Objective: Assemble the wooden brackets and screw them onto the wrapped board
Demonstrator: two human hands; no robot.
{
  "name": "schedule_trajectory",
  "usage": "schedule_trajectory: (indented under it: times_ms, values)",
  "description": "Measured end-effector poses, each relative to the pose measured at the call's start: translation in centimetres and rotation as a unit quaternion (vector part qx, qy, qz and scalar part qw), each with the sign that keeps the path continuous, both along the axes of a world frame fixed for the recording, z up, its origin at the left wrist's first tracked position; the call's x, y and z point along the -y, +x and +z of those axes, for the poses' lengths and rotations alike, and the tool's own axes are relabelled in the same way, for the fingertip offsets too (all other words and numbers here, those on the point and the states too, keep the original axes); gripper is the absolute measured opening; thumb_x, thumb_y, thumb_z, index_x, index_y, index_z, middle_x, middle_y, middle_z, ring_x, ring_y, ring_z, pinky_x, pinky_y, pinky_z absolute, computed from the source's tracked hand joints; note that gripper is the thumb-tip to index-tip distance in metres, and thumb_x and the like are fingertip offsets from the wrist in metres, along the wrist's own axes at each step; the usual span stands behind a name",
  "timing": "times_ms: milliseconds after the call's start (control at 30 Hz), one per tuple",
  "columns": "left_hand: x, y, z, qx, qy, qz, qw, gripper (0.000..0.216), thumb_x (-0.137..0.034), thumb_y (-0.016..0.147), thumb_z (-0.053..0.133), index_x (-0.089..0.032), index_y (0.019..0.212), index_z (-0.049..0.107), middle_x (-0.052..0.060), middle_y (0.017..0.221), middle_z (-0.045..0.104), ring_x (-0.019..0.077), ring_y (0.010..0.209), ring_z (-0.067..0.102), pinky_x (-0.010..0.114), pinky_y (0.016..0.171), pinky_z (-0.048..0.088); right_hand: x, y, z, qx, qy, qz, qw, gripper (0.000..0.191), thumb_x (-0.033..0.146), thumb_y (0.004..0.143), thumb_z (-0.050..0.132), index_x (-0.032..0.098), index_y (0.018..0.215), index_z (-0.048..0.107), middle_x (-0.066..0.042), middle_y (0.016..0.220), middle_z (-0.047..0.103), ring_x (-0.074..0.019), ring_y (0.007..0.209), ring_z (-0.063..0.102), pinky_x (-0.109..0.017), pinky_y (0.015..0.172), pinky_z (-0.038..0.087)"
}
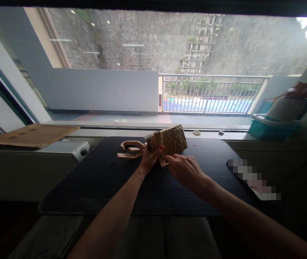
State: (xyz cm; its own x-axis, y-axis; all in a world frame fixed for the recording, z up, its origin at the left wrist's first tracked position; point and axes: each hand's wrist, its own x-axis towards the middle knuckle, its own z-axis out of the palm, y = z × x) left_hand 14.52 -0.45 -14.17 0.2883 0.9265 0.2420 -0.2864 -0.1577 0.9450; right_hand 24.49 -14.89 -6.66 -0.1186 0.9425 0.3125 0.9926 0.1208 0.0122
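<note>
Brown block tilts over the table, left hand grasping its left end, fingers wrapped tight! Right hand works the block's near edge, fingers clenched on what looks like a slim dark tool; wooden pieces lie left of the block.

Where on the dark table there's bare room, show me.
Bare: front left of the table, between the left arm and left edge; also right of the right hand, toward the blurred item. Crowded: the far middle, where left hand, block and wooden pieces bunch.
</note>
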Motion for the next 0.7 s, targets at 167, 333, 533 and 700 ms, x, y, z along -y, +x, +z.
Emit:
schedule_trajectory:
  times_ms: [167, 333, 533, 700]
  values:
    - [-0.1, -0.1, -0.1, 0.001, 0.001, 0.003, 1.000, 0.048, -0.036, 0.057, 0.078, -0.016, 0.096, 0.058, 0.002, 0.085, 0.066, 0.0153, 0.075, 0.062, 0.026, 0.066, 0.047, -0.6, 0.1, 0.9, 0.119, -0.002, 0.058, 0.991, 0.024, 0.006, 0.084, 0.041, 0.015, 0.096, 0.059, -0.007, 0.081, 0.064, -0.0176, 0.070, 0.061, -0.026, 0.054, 0.034]
    - [-0.1, -0.1, -0.1, 0.007, 0.002, -0.008, 1.000, 0.050, -0.037, 0.058, 0.078, -0.016, 0.098, 0.058, 0.004, 0.089, 0.066, 0.0166, 0.076, 0.062, 0.028, 0.066, 0.048, -0.2, 0.5, 0.7, 0.098, -0.011, 0.029, 0.995, 0.023, 0.015, 0.089, 0.039, 0.019, 0.101, 0.058, -0.004, 0.078, 0.063, -0.0162, 0.064, 0.060, -0.025, 0.052, 0.034]
    - [-0.3, -0.1, -0.3, 0.004, 0.004, -0.008, 1.000, 0.048, -0.037, 0.061, 0.076, -0.015, 0.100, 0.059, 0.005, 0.090, 0.066, 0.0162, 0.076, 0.062, 0.028, 0.067, 0.048, 0.4, 0.8, 0.8, 0.058, -0.007, 0.007, 0.998, 0.025, 0.024, 0.089, 0.039, 0.021, 0.105, 0.057, -0.003, 0.083, 0.062, -0.0160, 0.065, 0.060, -0.025, 0.051, 0.032]
    - [0.0, -0.1, 0.0, 0.004, 0.011, -0.013, 1.000, 0.042, -0.036, 0.061, 0.076, -0.015, 0.095, 0.061, 0.005, 0.089, 0.066, 0.0156, 0.076, 0.061, 0.026, 0.066, 0.048, 0.3, 1.5, 0.9, 0.031, -0.009, 0.000, 0.999, 0.020, 0.025, 0.088, 0.045, 0.019, 0.101, 0.058, -0.004, 0.089, 0.062, -0.0149, 0.069, 0.060, -0.025, 0.053, 0.033]
